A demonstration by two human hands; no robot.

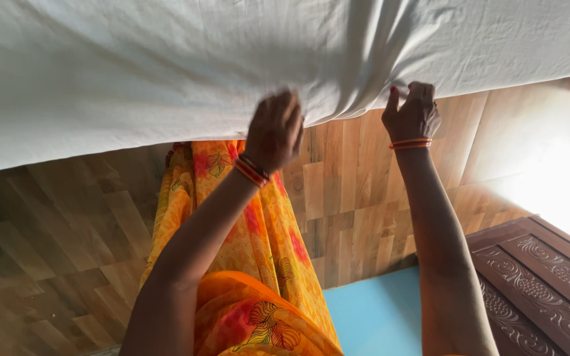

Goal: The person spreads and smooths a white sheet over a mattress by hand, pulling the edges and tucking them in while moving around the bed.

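Note:
A large white sheet (166, 66) fills the top of the head view, its lower edge hanging over a wood-pattern floor. My left hand (274, 130) is closed on that edge near the middle, fingers curled into the cloth. My right hand (412, 112) pinches the same edge a little to the right, where the cloth bunches into folds. Both wrists carry orange and red bangles. Below my arms hangs my orange and yellow flowered garment (258, 264).
The wood-pattern floor (61, 231) spreads under the sheet. A carved dark-brown wooden panel (542, 283) stands at the lower right, with a light-blue surface (374, 313) beside it. Bright light glares at the right edge.

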